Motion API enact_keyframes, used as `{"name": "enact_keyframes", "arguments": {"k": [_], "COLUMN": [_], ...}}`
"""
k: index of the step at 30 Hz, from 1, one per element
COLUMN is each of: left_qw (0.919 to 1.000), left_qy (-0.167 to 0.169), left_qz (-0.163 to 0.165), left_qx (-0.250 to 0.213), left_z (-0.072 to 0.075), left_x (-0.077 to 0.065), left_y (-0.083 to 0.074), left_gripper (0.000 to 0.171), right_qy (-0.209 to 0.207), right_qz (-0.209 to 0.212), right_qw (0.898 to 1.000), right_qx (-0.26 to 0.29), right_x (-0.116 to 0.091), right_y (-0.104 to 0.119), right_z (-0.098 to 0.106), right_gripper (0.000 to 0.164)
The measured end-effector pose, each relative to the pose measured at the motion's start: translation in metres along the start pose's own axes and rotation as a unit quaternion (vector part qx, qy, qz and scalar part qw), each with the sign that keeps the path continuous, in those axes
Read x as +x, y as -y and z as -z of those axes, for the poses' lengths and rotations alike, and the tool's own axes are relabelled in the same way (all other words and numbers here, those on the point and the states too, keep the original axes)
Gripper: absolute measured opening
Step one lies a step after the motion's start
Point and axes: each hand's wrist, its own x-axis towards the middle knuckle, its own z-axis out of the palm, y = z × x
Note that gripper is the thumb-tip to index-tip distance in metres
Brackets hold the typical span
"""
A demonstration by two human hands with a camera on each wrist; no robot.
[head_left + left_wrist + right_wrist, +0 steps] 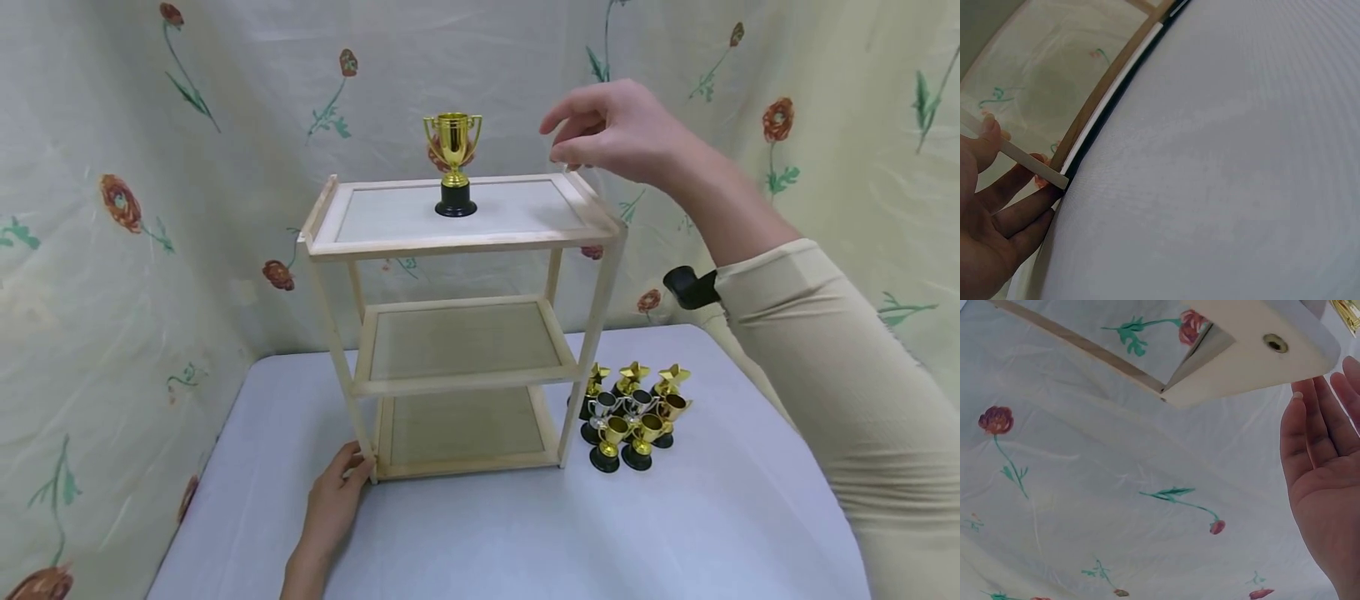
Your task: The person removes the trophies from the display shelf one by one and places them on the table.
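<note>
A three-tier wooden shelf (468,379) stands on the table. At its lower front left corner, my left hand (330,500) grips the leg, with the thumb on one side and the fingers on the other in the left wrist view (1004,212). A gold trophy cup (454,150) with a black base stands upright on the top tier. Up at the right, my right hand (622,133) hovers near the top tier's back right corner, apart from the trophy. Its fingers bend loosely and hold nothing; the right wrist view shows the palm (1329,487) beside the shelf's edge.
Several small trophies (637,417), gold, silver and bronze-coloured cups and gold stars on black bases, stand grouped on the white table (480,542) right of the shelf. A flower-patterned curtain (247,100) hangs behind and at both sides.
</note>
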Motion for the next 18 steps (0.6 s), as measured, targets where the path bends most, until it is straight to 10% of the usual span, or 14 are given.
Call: {"name": "enact_keyframes", "arguments": {"k": [18], "left_qw": [0.9999], "left_qy": [-0.009], "left_qz": [0.001], "left_qx": [0.011], "left_z": [0.001], "left_x": [-0.002], "left_y": [-0.005], "left_gripper": [0.04], "right_qy": [0.035], "right_qz": [0.005], "right_qw": [0.999], "right_qx": [0.005], "right_x": [0.03], "right_y": [0.035], "right_z": [-0.009], "right_gripper": [0.036]}}
